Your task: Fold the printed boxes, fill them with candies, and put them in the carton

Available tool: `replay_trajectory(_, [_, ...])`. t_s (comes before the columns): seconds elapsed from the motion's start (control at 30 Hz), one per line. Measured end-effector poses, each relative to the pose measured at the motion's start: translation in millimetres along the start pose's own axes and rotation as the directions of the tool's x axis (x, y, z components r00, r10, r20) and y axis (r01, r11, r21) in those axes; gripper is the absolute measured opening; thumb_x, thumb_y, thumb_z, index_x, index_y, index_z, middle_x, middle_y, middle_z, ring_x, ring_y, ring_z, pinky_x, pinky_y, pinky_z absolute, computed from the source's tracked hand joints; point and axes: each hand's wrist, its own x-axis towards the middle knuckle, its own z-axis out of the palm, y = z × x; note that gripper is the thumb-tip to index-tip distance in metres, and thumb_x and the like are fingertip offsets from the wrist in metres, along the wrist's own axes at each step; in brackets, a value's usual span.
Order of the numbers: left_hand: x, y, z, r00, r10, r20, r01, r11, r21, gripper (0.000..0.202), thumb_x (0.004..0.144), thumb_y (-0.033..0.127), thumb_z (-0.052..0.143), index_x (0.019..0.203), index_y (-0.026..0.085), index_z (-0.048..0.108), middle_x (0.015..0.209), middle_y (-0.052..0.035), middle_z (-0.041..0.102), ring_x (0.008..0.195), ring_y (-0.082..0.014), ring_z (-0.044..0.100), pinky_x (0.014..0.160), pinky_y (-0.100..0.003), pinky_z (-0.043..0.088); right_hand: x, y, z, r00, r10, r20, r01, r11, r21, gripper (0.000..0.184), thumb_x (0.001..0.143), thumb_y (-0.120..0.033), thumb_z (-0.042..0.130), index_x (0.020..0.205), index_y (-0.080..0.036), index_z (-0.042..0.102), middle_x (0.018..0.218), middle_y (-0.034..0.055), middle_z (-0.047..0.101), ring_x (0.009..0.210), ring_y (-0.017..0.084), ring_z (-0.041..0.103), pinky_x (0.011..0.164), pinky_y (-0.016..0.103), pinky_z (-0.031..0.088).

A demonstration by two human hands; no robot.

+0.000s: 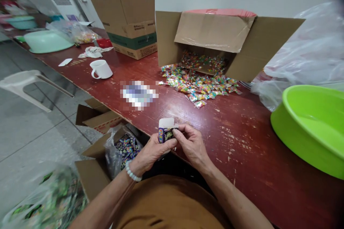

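A small dark printed candy box (168, 134) with a raised white flap is held between both hands above the table's near edge. My left hand (153, 150) grips it from the left and below, thumb across its front. At its upper right, the thumb and fingers of my right hand (192, 144) pinch the box's open end. Whether anything is inside the box is hidden. Beyond the hands, a heap of small wrapped candies (199, 86) spills out of a cardboard carton (268, 46) lying on its side.
A bright green basin (279, 114) stands at right, before clear plastic bags (314, 50). A white mug (101, 69) and another carton (129, 25) are at left on the red table (220, 132). Below, an open carton (92, 175) holds small dark packs (127, 148). A plastic stool (34, 82) is farther left.
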Motion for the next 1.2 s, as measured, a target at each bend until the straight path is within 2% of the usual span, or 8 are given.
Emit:
replay_trajectory(0.27, [-9,-4,4.3,0.930,0.260,-0.259,-0.211,0.957,0.199,0.068,0.079,0.031,0.077,0.138,0.029,0.043,0.104,-0.0031,0.070,0.086,-0.0168,0.069,0.079,-0.029,0.056,4,-3,-4,0.989,-0.016,-0.147,0.019,1.000,0.019,0.042,0.078,-0.035,0.074,0.115,-0.024,0.059,0.081,-0.0018,0.069,0.069,0.015,0.063,0.065,0.027,0.051])
replay_trajectory(0.47, [-4,-1,-6.7,0.973,0.191,-0.126,-0.165,0.967,0.194,0.037,0.084,0.035,0.072,0.117,0.023,0.062,0.092,-0.0017,0.070,0.080,-0.0162,0.065,0.073,-0.026,0.054,5,10,-7,0.999,-0.026,-0.040,0.030,0.995,0.094,0.023,0.081,-0.040,0.074,0.092,-0.020,0.070,0.084,0.0011,0.070,0.074,0.015,0.061,0.071,0.028,0.049])
replay_trajectory(0.6, [1,2,-9.8,0.982,0.165,-0.093,-0.149,0.977,0.155,0.023,0.086,0.037,0.070,0.103,0.022,0.067,0.095,-0.0018,0.072,0.086,-0.0163,0.065,0.076,-0.025,0.052,14,7,-19,0.993,0.106,0.054,-0.111,0.990,0.087,0.029,0.075,-0.043,0.081,0.074,-0.017,0.069,0.073,0.0007,0.068,0.066,0.013,0.058,0.066,0.026,0.047])
replay_trajectory(0.8, [2,1,-7.4,0.970,0.179,-0.165,-0.157,0.978,0.137,0.025,0.081,0.037,0.076,0.095,0.020,0.064,0.086,-0.0005,0.069,0.077,-0.0142,0.063,0.071,-0.024,0.050,24,0,-26,0.983,0.045,0.178,-0.045,0.999,-0.005,0.029,0.073,-0.036,0.082,0.095,-0.020,0.073,0.079,0.0005,0.070,0.071,0.015,0.063,0.070,0.028,0.049])
replay_trajectory(0.9, [1,-1,-6.7,0.976,0.090,-0.196,-0.103,0.993,-0.056,0.043,0.076,0.038,0.082,0.106,0.024,0.055,0.083,0.0040,0.066,0.069,-0.0114,0.063,0.065,-0.022,0.051,21,1,-25,0.979,-0.147,0.144,0.178,0.954,-0.241,0.012,0.083,-0.031,0.071,0.079,-0.021,0.074,0.078,0.0033,0.071,0.073,0.017,0.063,0.071,0.030,0.049])
replay_trajectory(1.03, [-1,-1,-3.0,0.990,-0.137,0.032,0.141,0.961,-0.237,0.050,0.087,0.055,0.065,0.123,0.022,0.054,0.087,-0.0028,0.070,0.059,-0.0149,0.066,0.055,-0.027,0.055,13,-1,-20,0.923,-0.353,0.152,0.384,0.844,-0.374,0.011,0.085,-0.027,0.067,0.083,-0.023,0.076,0.079,0.0041,0.072,0.073,0.019,0.063,0.071,0.032,0.049])
replay_trajectory(1.1, [-1,-2,-0.4,0.977,-0.205,0.052,0.211,0.940,-0.267,0.055,0.090,0.062,0.056,0.125,0.019,0.057,0.078,-0.0043,0.070,0.049,-0.0151,0.064,0.047,-0.026,0.052,11,-3,-17,0.923,-0.327,0.201,0.381,0.843,-0.379,0.014,0.088,-0.031,0.066,0.084,-0.023,0.076,0.082,0.0053,0.074,0.076,0.019,0.065,0.074,0.033,0.049])
replay_trajectory(1.2, [1,-3,2.2,0.969,-0.248,0.015,0.242,0.927,-0.287,0.063,0.092,0.067,0.047,0.131,0.019,0.057,0.072,-0.0042,0.069,0.044,-0.0150,0.062,0.041,-0.024,0.048,11,-4,-12,0.973,-0.133,0.187,0.176,0.955,-0.239,0.020,0.089,-0.037,0.065,0.079,-0.021,0.072,0.085,0.0048,0.075,0.063,0.015,0.063,0.065,0.031,0.052])
